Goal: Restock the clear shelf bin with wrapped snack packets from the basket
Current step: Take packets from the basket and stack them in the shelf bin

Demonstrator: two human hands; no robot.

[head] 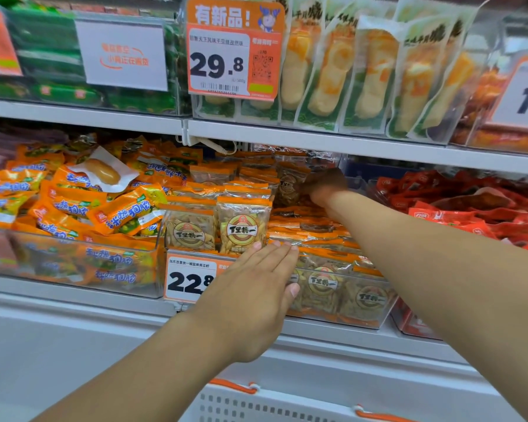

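Note:
The clear shelf bin (375, 303) on the middle shelf holds several clear snack packets with orange tops (244, 226), some upright at the front left, others lying flat. My left hand (256, 287) lies flat with straight fingers against the bin's front wall, beside the price tag. My right hand (325, 185) reaches deep into the back of the bin, under the upper shelf, against an upright packet (290, 185). Its fingers are in shadow and hidden. The white perforated basket (256, 405) with orange handles shows at the bottom edge.
An orange-wrapped snack bin (73, 260) sits to the left and red packets (470, 214) to the right. The upper shelf edge (317, 141) hangs low over the bin, carrying pale packets (372, 74). A 22.8 price tag (189, 278) is clipped to the bin front.

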